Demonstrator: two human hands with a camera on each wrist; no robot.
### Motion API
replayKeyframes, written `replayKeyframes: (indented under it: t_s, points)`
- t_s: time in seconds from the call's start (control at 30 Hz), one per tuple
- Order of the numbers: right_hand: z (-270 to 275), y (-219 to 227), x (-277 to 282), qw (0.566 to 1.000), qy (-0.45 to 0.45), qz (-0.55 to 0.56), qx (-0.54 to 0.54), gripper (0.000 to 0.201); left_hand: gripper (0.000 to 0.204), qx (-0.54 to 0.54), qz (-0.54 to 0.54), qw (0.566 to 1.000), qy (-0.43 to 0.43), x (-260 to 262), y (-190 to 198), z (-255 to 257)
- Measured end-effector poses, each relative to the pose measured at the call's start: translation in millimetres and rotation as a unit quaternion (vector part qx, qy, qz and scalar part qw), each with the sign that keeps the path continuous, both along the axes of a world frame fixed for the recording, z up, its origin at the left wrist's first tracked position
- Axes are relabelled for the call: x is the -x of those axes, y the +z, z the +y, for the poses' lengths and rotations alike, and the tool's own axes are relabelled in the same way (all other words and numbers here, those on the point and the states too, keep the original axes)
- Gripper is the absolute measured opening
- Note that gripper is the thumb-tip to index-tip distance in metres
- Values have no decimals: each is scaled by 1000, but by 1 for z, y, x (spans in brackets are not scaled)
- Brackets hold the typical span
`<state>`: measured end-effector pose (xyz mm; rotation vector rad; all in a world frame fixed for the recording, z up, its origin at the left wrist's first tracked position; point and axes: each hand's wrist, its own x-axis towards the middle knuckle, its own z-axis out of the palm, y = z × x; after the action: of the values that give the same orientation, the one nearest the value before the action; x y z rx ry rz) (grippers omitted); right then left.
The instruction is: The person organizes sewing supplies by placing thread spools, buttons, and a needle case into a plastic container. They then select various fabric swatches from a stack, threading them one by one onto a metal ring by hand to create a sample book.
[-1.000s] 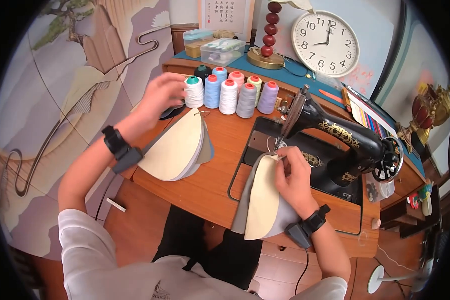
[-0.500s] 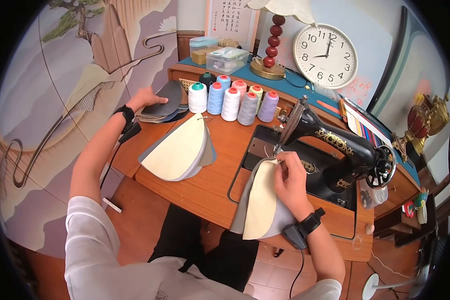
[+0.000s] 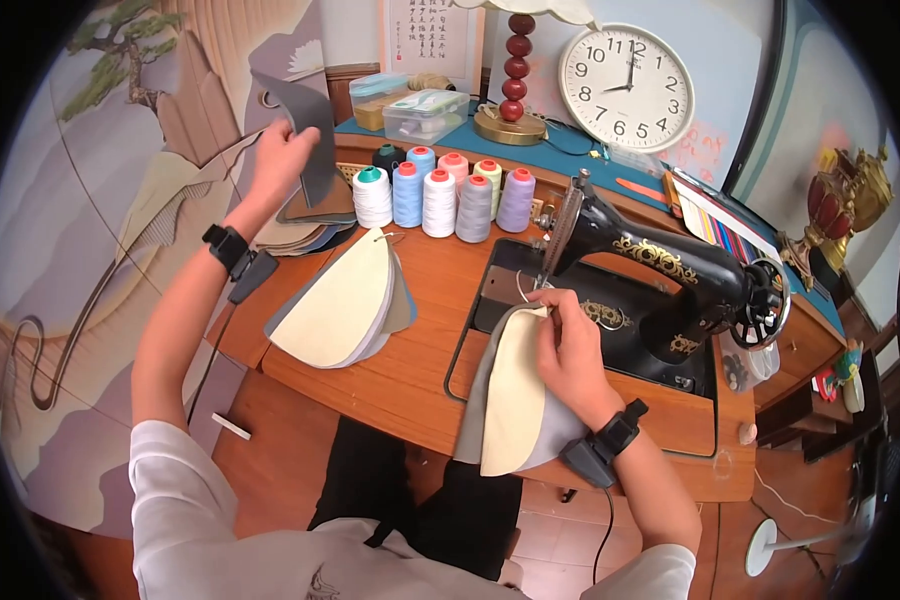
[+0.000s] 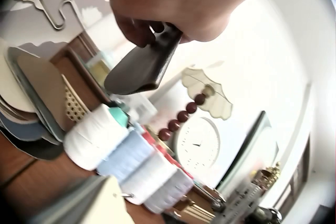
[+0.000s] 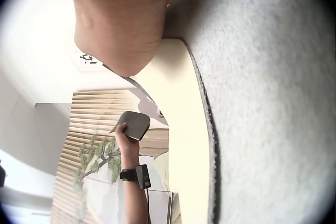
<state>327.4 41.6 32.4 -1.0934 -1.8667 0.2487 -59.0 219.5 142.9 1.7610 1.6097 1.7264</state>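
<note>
My left hand point(image 3: 282, 160) is raised at the back left and grips a dark grey leather-like panel point(image 3: 316, 110). In the left wrist view the fingers curl round this curved panel point(image 4: 139, 71). Below it lies a stack of similar panels point(image 3: 300, 238) in several colours. My right hand point(image 3: 575, 355) pinches the upper tip of a cream panel point(image 3: 515, 400), laid with grey panels point(image 3: 478, 405), close by the needle of a black sewing machine point(image 3: 670, 260). A fuzzy grey backing point(image 5: 268, 103) fills much of the right wrist view.
Cream and grey panels point(image 3: 335, 310) fan out on the wooden table point(image 3: 410, 365) between my hands. Several thread cones point(image 3: 438, 205) stand behind them. Plastic boxes point(image 3: 425, 118), a beaded lamp point(image 3: 515, 75) and a round clock point(image 3: 625, 88) are at the back.
My left hand went from beside the thread cones to the stack at the left, took hold of a dark grey panel and lifted it. My right hand stays at the cream panel's tip.
</note>
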Motion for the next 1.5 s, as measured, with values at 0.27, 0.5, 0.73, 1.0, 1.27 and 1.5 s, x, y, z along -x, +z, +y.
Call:
replayKeyframes:
  t_s: [0.27,0.5,0.73,1.0,1.27,1.5]
  points:
    - [0,-8,-3,998,22,52,-36,28,30,-83,202,880,-421,-119,-51,-74]
    - [4,-11,-1,980,47,143,-132,28,55,269,29,717,-642,-166,-78,-132]
    - [-1,-6,0,982,64,153,-95,23,51,462,-175,620,-609,-189,-69,-123]
    - [2,-8,-1,987,33,153,-44,18,39,452,-320,611,-566,-205,-113,-106]
    - [7,-6,-2,997,-8,65,-31,17,58,358,-281,694,-558,-203,-125,-95]
    - [9,-8,0,998,-30,62,-8,17,58,353,-262,710,-551,-203,-126,-106]
